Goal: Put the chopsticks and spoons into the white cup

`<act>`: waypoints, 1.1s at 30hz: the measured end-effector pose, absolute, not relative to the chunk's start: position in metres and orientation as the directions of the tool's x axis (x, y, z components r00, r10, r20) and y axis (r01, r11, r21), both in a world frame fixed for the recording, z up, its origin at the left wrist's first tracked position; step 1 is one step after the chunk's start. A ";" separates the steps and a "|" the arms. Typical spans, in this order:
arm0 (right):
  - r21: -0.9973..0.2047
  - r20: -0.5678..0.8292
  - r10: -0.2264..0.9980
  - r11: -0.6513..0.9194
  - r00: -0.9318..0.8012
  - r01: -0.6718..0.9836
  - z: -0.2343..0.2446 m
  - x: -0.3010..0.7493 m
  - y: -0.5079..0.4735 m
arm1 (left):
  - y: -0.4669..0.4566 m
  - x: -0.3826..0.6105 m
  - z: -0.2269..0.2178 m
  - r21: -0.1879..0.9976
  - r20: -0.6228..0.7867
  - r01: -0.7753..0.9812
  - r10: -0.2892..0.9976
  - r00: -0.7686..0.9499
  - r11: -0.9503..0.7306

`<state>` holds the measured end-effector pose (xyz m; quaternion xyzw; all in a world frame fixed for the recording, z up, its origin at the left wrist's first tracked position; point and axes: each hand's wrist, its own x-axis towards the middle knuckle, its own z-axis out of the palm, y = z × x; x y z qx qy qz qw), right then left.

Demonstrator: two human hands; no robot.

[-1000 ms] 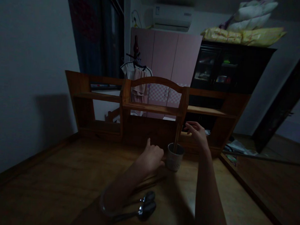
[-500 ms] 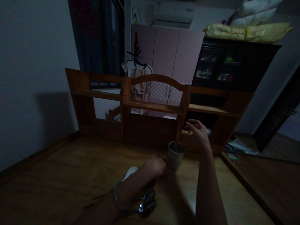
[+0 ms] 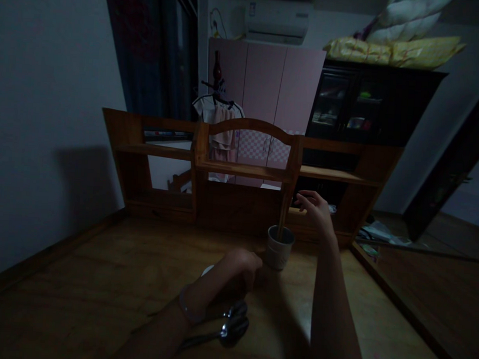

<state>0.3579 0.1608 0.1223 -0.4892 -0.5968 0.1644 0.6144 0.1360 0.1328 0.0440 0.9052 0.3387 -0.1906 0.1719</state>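
Left hand (image 3: 242, 263) dropped toward tabletop (image 3: 157, 255), left of cup (image 3: 278, 256); fingers curled, hold unclear. Right hand (image 3: 316, 208) right of cup, fingers parted.

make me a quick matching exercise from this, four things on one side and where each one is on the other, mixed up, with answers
1. cup
2. wooden sticks
3. shiny spoons
4. right hand

A. raised, beside the upright sticks
B. lying on the table
C. standing upright on its base
D. standing inside the cup

Right pairs: 1-C, 2-D, 3-B, 4-A
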 end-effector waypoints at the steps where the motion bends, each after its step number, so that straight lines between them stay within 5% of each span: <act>1: -0.796 0.575 0.783 0.469 0.236 0.384 0.122 0.358 0.161 | 0.136 0.134 0.045 0.206 -0.491 0.679 0.526 0.695 -0.704; 6: -0.768 0.619 0.728 0.482 0.296 0.421 0.126 0.355 0.155 | 0.151 0.119 0.052 0.361 -0.506 0.685 0.484 0.714 -0.633; 11: -0.641 0.768 0.455 0.562 0.451 0.523 0.151 0.341 0.129 | 0.158 0.095 0.073 0.493 -0.330 0.631 0.542 0.773 -0.599; 13: -0.620 0.785 0.512 0.623 0.350 0.478 0.164 0.331 0.116 | 0.152 0.085 0.092 0.539 -0.226 0.585 0.565 0.793 -0.606; 15: -0.665 0.715 0.693 0.630 0.096 0.401 0.172 0.319 0.106 | 0.141 0.075 0.115 0.590 -0.053 0.495 0.581 0.812 -0.638; 18: -0.740 0.438 0.827 0.554 -0.352 0.381 0.174 0.301 0.097 | 0.119 0.063 0.149 0.655 0.208 0.343 0.597 0.775 -0.673; 21: -0.790 0.161 0.780 0.469 -0.605 0.395 0.168 0.285 0.096 | 0.102 0.057 0.170 0.697 0.422 0.252 0.667 0.614 -0.672; 27: -0.854 0.231 0.712 0.475 -0.663 0.212 0.165 0.264 0.097 | 0.099 0.065 0.176 0.743 0.625 0.061 0.724 0.291 -0.666; 31: -0.845 0.326 0.741 0.507 -0.587 0.170 0.170 0.266 0.095 | 0.121 0.068 0.160 0.777 0.610 -0.118 0.691 0.389 -0.619; 33: -0.837 0.336 0.765 0.510 -0.550 0.199 0.171 0.271 0.094 | 0.139 0.064 0.143 0.801 0.529 0.017 0.721 0.447 -0.598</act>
